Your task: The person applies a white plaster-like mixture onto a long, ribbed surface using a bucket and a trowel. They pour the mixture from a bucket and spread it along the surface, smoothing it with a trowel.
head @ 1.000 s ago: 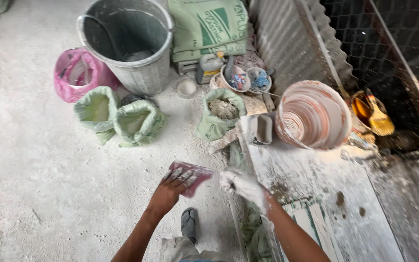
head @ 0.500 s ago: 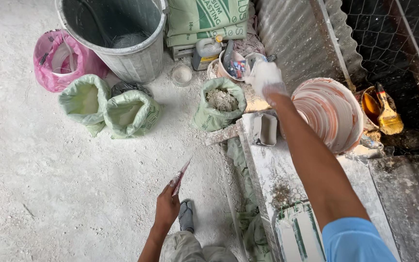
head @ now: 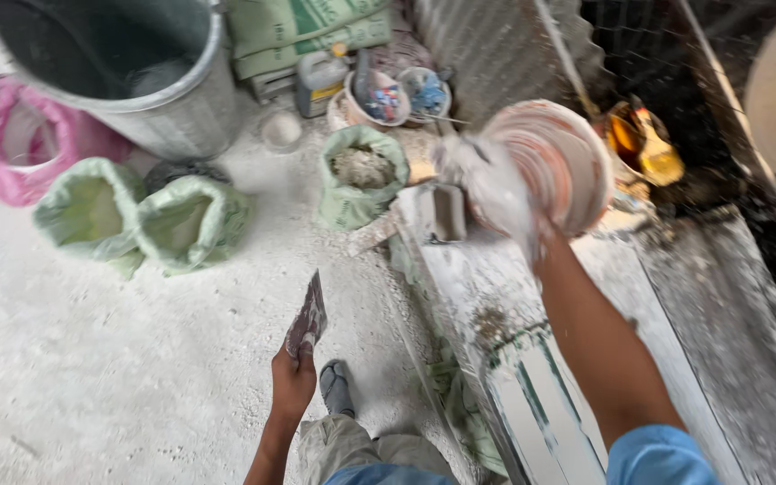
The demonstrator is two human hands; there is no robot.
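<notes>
Pink bucket [head: 560, 162]: right hand [head: 487, 184] on rim; contents blurred.

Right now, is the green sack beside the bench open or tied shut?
Open: the green sack has its mouth rolled back, and grey powder shows inside.

A pale, dusty concrete floor [head: 83, 359] fills the left and centre of the frame in flat daylight, a corrugated metal sheet [head: 487, 54] leans at the top centre, and a white-spattered plank bench [head: 666, 296] runs along the right under dark wire mesh [head: 729, 54].
</notes>
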